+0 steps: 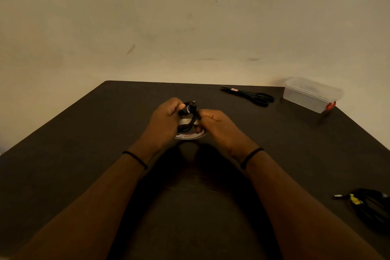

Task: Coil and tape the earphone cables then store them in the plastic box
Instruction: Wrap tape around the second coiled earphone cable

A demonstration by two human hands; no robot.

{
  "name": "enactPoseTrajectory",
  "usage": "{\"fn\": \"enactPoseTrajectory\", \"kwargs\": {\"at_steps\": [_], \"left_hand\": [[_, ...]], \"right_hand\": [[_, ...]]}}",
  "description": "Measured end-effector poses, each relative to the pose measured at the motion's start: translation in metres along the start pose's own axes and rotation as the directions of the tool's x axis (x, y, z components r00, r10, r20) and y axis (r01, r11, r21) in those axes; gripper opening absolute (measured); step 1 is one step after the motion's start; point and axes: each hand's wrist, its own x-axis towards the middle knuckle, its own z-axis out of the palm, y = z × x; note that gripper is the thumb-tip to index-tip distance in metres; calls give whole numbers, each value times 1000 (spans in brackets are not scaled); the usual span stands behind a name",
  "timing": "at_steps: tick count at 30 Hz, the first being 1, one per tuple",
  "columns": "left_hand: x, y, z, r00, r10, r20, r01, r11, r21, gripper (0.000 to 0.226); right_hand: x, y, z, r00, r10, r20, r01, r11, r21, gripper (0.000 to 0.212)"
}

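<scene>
Looks like the taping step is in hand: the left hand (pixel 166 118) has its fingers curled round a small coiled black earphone cable (pixel 188 110), thumb pinching it up top, while the right hand (pixel 213 121) pinches at the bundle's right side, probably holding a strip of tape, though I honestly can't make the strip out. Both hands hover mid-desk over a roll of tape with a white printed core (pixel 190 135), which lies flat on the dark brown desk (pixel 84 154) and is mostly hidden under them. Next move, I'd guess, calls for wrapping tape snugly round the coil without letting the loops spring loose, then cutting it, so the black-handled scissors (pixel 251 96) at the far right will be needed. The clear plastic box with a red clip (pixel 312 94) sits beyond them at the far right corner; can't tell if anything's inside. A 2nd black cable bundle with a yellow tag (pixel 368 202) lies near right, cut off by the frame edge. Lighting's dim, so fine detail is murky.
</scene>
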Motion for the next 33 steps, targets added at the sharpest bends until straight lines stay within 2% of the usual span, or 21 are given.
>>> {"fn": "enactPoseTrajectory", "kwargs": {"at_steps": [2,6,12,16,20,25,33], "left_hand": [[1,1,3,999,11,-45,-13,999,-35,31],[0,-6,1,998,12,-58,-19,992,-123,29],[-1,-5,5,993,97,-61,-102,992,-78,35],[-2,-6,5,994,78,-72,-84,993,-83,30],[-1,-7,3,991,59,-121,-61,998,-12,24],[0,-12,0,980,42,-195,-26,996,85,19],[-1,-12,8,961,83,-262,-23,973,228,27]], "right_hand": [[-1,-1,-2,1000,9,17,-9,1000,19,29],[-4,-5,-1,1000,12,13,-13,999,50,27],[-3,-3,1,998,61,-10,-59,994,95,26],[-1,1,6,997,40,-71,-35,997,71,26],[2,4,2,995,51,-86,-39,989,145,25],[0,10,1,933,40,-358,-47,999,-10,5],[1,3,13,896,84,-435,-102,995,-18,12]]}}
